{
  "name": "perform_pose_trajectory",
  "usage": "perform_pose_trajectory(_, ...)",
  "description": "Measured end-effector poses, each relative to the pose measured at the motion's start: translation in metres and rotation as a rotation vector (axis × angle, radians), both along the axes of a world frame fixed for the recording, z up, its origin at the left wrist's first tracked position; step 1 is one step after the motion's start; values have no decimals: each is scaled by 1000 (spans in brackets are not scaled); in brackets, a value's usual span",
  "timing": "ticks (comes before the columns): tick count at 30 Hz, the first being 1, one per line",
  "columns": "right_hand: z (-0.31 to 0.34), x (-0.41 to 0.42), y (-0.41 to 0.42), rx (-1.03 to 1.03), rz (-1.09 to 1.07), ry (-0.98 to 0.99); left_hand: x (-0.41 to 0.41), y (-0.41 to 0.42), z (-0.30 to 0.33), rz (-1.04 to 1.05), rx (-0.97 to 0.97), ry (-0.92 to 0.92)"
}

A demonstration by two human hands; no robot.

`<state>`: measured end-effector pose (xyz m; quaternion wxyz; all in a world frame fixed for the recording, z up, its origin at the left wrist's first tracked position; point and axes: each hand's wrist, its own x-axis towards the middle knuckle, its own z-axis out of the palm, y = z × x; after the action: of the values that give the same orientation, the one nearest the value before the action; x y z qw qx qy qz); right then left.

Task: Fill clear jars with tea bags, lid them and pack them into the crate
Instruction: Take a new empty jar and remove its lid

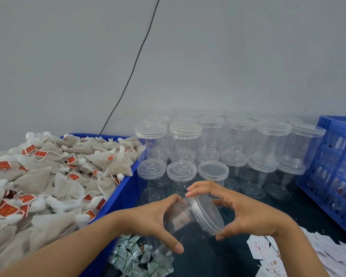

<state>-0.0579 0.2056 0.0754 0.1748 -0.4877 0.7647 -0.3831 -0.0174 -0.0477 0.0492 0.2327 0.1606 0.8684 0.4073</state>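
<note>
The left hand [158, 216] curls round the body of a clear jar [180, 222] tilted on its side, while the right hand [246, 214] grips the jar's lid [205, 213] by its rim, fingertips above and thumb below. Small green-printed sachets [136, 258] lie just near of the jar. Left, a blue bin [118, 196] is heaped with tea bags [54, 176]. Beyond the hands stand stacked lidded jars [218, 148]. A blue crate [336, 172] sits far right, paper slips [272, 254] near right.

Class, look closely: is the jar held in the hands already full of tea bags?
No, the jar looks almost empty, its clear wall showing the dark table through it.
</note>
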Motion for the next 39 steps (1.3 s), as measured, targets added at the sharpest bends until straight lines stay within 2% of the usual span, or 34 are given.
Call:
perform_pose_trajectory(4,5,4,5,-76,74,-72,2,-1,9,-112,175,-201)
perform_pose_trajectory(6,7,5,6,-114,74,-91,2,0,10,-126,218,-232)
perform_pose_trajectory(11,5,2,9,-215,-28,-159,2,2,6,33,240,-97)
perform_pose_trajectory(15,-1,-8,11,-246,-321,-182,2,4,2,129,258,-26)
perform_pose_trajectory(18,-11,-17,16,-52,-489,-167,0,6,-2,197,193,35)
perform_pose_trajectory(23,-35,-28,16,244,-588,-146,-5,9,-12,291,73,137)
perform_pose_trajectory(32,-57,-35,13,592,-623,-153,-6,14,-22,266,78,221)
perform_pose_trajectory(39,-53,-27,-1,726,-658,-7,-8,15,-34,268,-4,307)
